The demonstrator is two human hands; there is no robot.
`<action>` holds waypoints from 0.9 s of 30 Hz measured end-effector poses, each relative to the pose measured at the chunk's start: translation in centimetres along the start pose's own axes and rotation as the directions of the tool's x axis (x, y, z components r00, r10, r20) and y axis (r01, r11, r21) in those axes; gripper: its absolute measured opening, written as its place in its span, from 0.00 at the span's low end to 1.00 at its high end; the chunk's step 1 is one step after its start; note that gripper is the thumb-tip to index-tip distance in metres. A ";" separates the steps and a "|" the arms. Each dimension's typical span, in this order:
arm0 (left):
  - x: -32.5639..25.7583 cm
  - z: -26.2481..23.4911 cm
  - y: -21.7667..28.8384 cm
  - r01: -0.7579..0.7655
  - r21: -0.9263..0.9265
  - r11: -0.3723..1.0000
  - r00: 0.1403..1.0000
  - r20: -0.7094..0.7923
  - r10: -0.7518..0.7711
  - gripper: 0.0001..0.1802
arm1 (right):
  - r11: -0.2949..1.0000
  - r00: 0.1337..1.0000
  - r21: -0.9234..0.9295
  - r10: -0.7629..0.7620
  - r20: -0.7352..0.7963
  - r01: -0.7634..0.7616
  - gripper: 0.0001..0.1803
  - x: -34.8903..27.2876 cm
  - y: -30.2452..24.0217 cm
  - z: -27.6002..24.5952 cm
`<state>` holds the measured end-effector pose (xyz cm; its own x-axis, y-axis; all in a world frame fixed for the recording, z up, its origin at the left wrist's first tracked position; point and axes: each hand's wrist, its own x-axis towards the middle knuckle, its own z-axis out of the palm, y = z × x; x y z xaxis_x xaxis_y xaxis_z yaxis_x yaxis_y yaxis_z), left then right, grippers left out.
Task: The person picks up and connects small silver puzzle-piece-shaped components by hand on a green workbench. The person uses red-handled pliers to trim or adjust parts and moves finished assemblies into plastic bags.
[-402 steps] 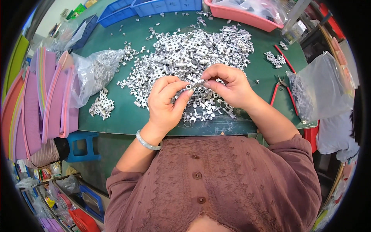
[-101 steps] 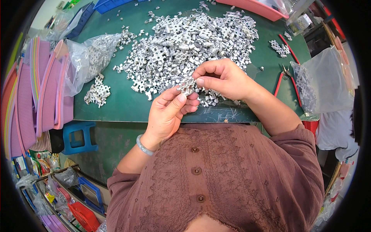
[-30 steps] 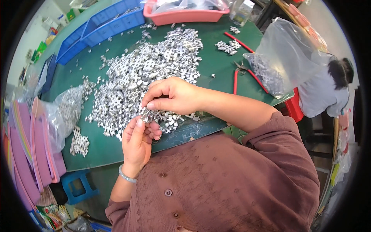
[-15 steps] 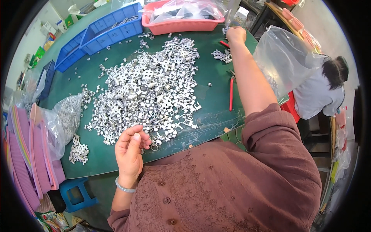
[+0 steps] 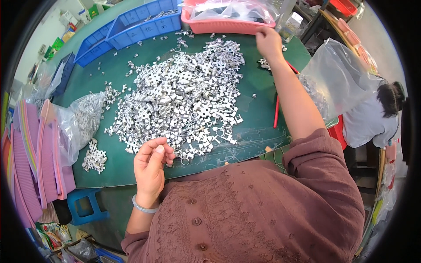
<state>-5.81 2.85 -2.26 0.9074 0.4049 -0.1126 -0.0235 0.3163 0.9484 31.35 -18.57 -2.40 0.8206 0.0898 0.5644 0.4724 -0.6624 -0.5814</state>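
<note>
We note right hand [image 5: 268, 41] has left the joint work, now stretched to far tabletop [image 5: 258, 118] edge, grip unclear; left hand [image 5: 151, 168] half-curled by metal parts pile [image 5: 184, 96], apparently empty.

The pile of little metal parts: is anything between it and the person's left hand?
Nothing visible. The left hand rests at the near edge of the metal parts pile, fingertips beside the closest pieces on the green table.

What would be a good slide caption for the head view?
Left hand curled beside a pile of metal parts on a green table; right hand reaching near a pink tray.
</note>
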 end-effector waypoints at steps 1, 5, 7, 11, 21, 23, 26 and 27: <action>0.0 0.0 0.0 0.003 -0.001 1.000 1.000 0.005 -0.003 0.10 | 0.987 0.991 0.108 -0.121 0.052 0.115 0.10 -1.0 -1.6 0.2; 0.1 -0.1 0.0 0.010 0.006 1.000 1.000 0.012 -0.010 0.10 | 0.869 0.767 0.304 -0.489 0.414 0.390 0.12 -5.0 -7.1 0.7; 0.2 0.0 -0.1 0.008 0.008 1.000 1.000 0.015 -0.008 0.10 | 0.817 0.630 0.255 -0.565 0.533 0.517 0.19 -5.7 -7.8 1.7; 0.2 0.1 -0.2 0.028 0.016 0.999 0.999 0.031 -0.029 0.10 | 0.706 0.522 0.157 -0.637 0.568 0.691 0.18 -6.2 -9.0 2.3; 0.9 1.0 -0.2 0.063 0.066 0.996 0.995 0.074 -0.068 0.10 | 0.887 0.609 0.239 -0.447 0.655 0.394 0.04 -4.4 -8.9 1.4; 1.1 1.3 -0.2 0.069 0.072 0.995 0.993 0.086 -0.075 0.10 | 0.896 0.617 0.266 -0.439 0.653 0.355 0.04 -4.5 -8.8 1.0; 1.3 1.8 0.0 0.076 0.085 0.993 0.992 0.098 -0.084 0.10 | 0.916 0.636 0.365 -0.381 0.671 0.165 0.09 -4.7 -9.2 0.0; 1.3 1.9 0.0 0.078 0.088 0.993 0.992 0.093 -0.086 0.11 | 0.885 0.631 0.461 -0.320 0.707 -0.068 0.10 -5.1 -9.8 -0.5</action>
<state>-3.82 1.77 -1.82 0.9411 0.2944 -0.1660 0.0846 0.2703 0.9590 22.37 -12.87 0.73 0.5937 0.7945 0.1278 0.5103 -0.2489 -0.8232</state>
